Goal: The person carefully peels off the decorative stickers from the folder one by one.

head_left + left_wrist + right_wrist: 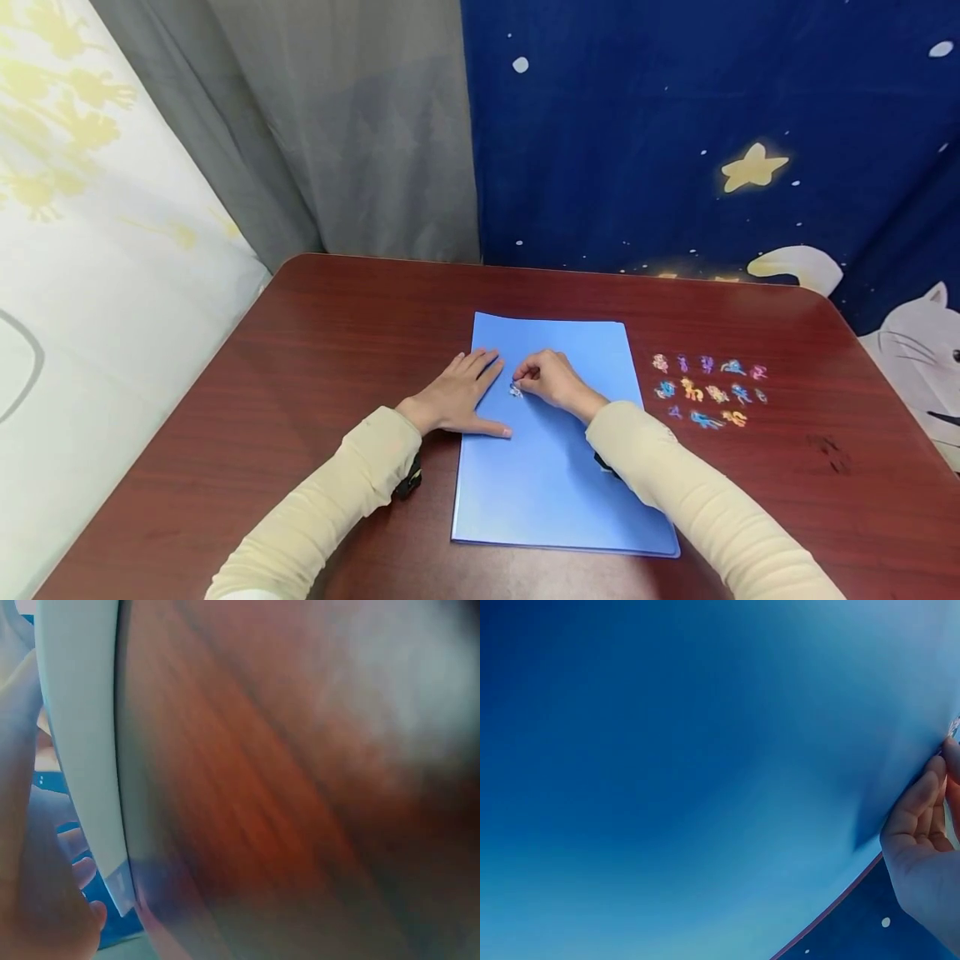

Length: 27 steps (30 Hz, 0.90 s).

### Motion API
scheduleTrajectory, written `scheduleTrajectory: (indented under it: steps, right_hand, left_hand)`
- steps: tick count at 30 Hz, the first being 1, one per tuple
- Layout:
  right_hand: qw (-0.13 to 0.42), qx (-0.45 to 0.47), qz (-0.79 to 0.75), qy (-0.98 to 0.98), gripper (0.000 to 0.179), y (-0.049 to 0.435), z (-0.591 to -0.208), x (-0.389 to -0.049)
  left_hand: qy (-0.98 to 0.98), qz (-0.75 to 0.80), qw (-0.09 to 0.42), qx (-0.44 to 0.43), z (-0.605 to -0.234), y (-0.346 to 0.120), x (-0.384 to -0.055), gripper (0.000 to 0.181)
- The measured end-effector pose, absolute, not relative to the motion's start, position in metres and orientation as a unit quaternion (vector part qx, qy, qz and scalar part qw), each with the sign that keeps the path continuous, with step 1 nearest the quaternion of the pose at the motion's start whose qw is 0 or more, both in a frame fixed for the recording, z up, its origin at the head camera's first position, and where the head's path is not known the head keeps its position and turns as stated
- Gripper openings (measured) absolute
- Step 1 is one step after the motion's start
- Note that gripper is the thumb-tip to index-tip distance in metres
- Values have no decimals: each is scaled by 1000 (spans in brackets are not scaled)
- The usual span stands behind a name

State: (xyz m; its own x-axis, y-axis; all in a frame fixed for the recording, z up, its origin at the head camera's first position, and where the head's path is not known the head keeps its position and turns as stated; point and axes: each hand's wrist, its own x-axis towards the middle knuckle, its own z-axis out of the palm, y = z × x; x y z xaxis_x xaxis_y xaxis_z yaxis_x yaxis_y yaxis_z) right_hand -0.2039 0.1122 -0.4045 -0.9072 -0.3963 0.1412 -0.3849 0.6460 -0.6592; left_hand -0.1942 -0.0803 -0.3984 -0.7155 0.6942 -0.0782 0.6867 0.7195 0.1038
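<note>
A blue folder (558, 487) lies on the table. My left hand (457, 396) rests flat across its left edge, fingers spread and thumb out to the right. On the folder's upper left part, my right hand (553, 379) pinches a small pale, shiny sticker (516, 390) between thumb and fingertips, right at the blue surface. In the right wrist view the right hand (922, 832) shows at the right edge, fingers bent. The left wrist view catches part of the left hand (52, 877) behind a pale strip.
Several small colourful stickers (692, 389) lie in rows on the dark red-brown table (360, 333), right of the folder. Dark marks (828, 452) show farther right. A grey curtain (375, 125) and a blue starry curtain (637, 125) hang behind the table.
</note>
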Motion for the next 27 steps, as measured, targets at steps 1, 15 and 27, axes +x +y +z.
scheduleTrajectory:
  steps: [1, 15, 27]
  right_hand:
    - [7, -216, -359, 908, 4, 112, -405, -204]
    - [-3, -258, -346, 902, 4, 115, -406, -204]
    - [1, -280, -318, 906, 7, 117, -408, -206]
  left_hand:
    - [926, 29, 56, 373, -399, -81, -195, 102]
    - [928, 9, 75, 364, -399, -79, -194, 102]
    - [930, 25, 74, 360, -400, -79, -195, 103]
